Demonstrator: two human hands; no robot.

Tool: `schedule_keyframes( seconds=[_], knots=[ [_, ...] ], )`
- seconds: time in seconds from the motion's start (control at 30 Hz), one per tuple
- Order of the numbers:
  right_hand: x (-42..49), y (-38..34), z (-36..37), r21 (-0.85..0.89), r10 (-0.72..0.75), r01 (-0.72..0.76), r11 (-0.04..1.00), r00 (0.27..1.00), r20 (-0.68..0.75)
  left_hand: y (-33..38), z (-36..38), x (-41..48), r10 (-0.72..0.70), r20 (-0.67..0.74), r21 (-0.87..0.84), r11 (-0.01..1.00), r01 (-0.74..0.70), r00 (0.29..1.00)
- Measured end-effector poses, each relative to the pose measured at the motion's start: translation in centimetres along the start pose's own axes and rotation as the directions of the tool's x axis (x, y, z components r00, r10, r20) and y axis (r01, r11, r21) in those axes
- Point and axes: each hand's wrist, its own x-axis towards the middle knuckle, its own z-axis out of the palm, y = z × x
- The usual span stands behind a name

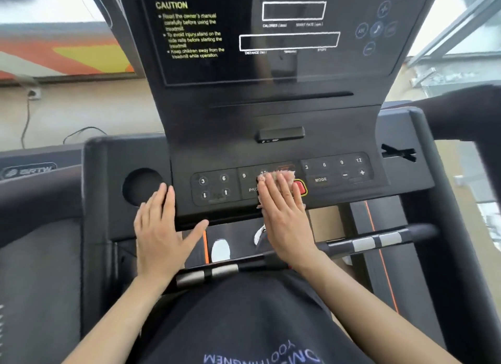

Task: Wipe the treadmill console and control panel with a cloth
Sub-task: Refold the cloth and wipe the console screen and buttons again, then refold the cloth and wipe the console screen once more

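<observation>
Evidently we had our right hand (284, 214) laid flat, fingers together, pressing a small fuzzy pale pink cloth (279, 177) onto the middle of the dark matte button-studded control panel (282, 182), just beside the red stop button (299, 187), presumably so that the palm's full width drove the wipe. Our left hand (160, 228) rested spread and empty on the panel's front edge beside the round recessed cup holder (139, 186), apparently as a brace. The glossy black upright console display (271, 38) stood above, untouched by either hand.
</observation>
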Motion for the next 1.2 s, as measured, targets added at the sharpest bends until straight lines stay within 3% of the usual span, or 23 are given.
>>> schedule_keyframes(
  seconds=[0.23, 0.43, 0.53, 0.63, 0.73, 0.83, 0.93, 1.07, 1.2],
  knots=[
    [2.1, -4.8, 0.7, 0.077, -0.193, 0.193, 0.978, 0.981, 0.0, -0.8, 0.0, -0.2, 0.066, 0.019, -0.066, 0.996, -0.065, 0.998],
    [4.7, -8.5, 0.8, 0.195, -0.332, 0.314, 0.929, 0.941, 0.064, -2.2, -0.7, -0.8, 0.145, -0.029, -0.313, 0.938, -0.147, 0.989],
    [5.1, -9.7, 0.7, 0.288, -0.432, 0.389, 0.875, 0.896, 0.102, -2.4, -2.0, -2.4, 0.026, -0.084, -0.432, 0.9, -0.06, 0.996],
    [3.7, -10.5, -0.2, 0.484, -0.591, 0.472, 0.736, 0.797, 0.122, -2.5, -3.4, -5.4, -0.114, -0.138, -0.461, 0.887, 0.038, 0.984],
    [0.5, -10.5, -1.9, 0.676, -0.591, 0.365, 0.64, 0.796, 0.13, -2.3, -4.3, -8.5, -0.148, -0.113, -0.484, 0.872, 0.075, 0.983],
    [-2.1, -10.1, -3.2, 0.76, -0.499, 0.196, 0.619, 0.846, 0.188, -0.7, -4.9, -11.1, -0.154, -0.056, -0.521, 0.847, 0.103, 0.986],
    [-3.4, -9.7, -4.6, 0.835, -0.466, 0.033, 0.549, 0.842, 0.273, 1.8, -5.6, -13.6, -0.189, -0.021, -0.543, 0.827, 0.148, 0.982],
    [-5.4, -7.9, -6.1, 0.911, -0.545, -0.088, 0.403, 0.776, 0.316, 6.9, -6.1, -18.0, -0.361, 0.052, -0.667, 0.681, 0.301, 0.931],
    [-8.5, -6.4, -6.5, 0.924, -0.619, -0.22, 0.312, 0.692, 0.373, 12.0, -4.7, -23.0, -0.567, 0.083, -0.726, 0.529, 0.44, 0.82]
  ],
)
